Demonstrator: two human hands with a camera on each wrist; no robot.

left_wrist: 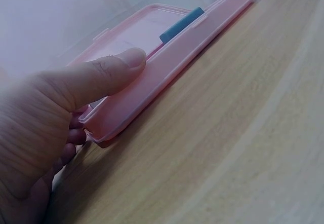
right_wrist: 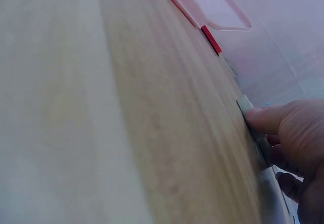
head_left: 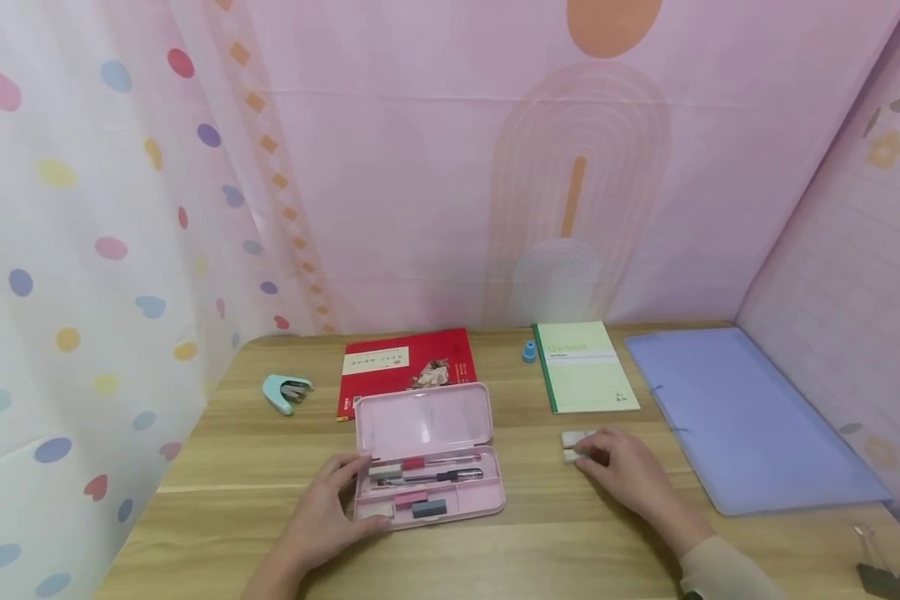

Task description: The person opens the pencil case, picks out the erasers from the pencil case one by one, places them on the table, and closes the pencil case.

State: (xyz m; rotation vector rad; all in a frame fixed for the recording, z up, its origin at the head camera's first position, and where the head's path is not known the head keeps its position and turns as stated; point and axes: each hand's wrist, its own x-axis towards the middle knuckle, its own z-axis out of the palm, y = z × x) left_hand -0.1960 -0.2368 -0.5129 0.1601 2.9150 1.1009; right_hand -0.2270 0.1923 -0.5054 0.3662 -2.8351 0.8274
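An open pink pencil case (head_left: 480, 500) lies on the table with its lid (head_left: 423, 417) tipped back. Inside are a black pen (head_left: 457, 475), a red-and-clear pen (head_left: 414, 462) and several small eraser-like blocks, one of them blue-grey (head_left: 429, 507). My left hand (head_left: 326, 517) grips the case's left end, its thumb (left_wrist: 109, 77) over the front rim and the fingers round the side. To the right, two whitish erasers (head_left: 573, 438) lie close together on the table. My right hand (head_left: 626, 475) pinches the nearer white eraser (right_wrist: 244, 103) between thumb and fingers, partly covering it.
Behind the case lies a red booklet (head_left: 375, 383), with a mint stapler (head_left: 277, 393) to its left. A small blue cone-shaped piece (head_left: 528, 351) stands beside a green notebook (head_left: 588, 375). At right are a lavender folder (head_left: 750, 425) and a black binder clip (head_left: 887, 581).
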